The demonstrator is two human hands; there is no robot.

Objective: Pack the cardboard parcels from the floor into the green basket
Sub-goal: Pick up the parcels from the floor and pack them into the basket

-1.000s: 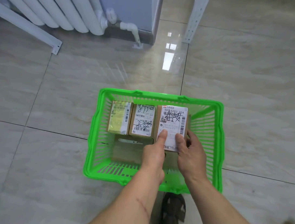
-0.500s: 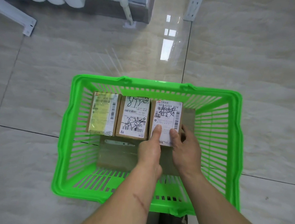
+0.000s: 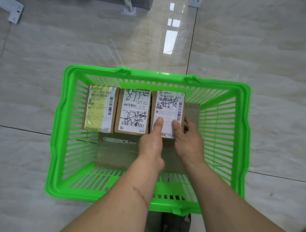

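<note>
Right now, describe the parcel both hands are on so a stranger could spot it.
Look in the green basket: three labelled parcels stand side by side along its far wall. It is the rightmost parcel, under the left hand and right hand; its label starts with 50.

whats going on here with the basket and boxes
A person is packing cardboard parcels into a green basket on a tiled floor. Both hands are on the right parcel: the left hand presses its label with the thumb, and the right hand grips its right edge. It sits in a row beside the middle parcel and the left parcel. A flat brown box lies underneath them.
</note>
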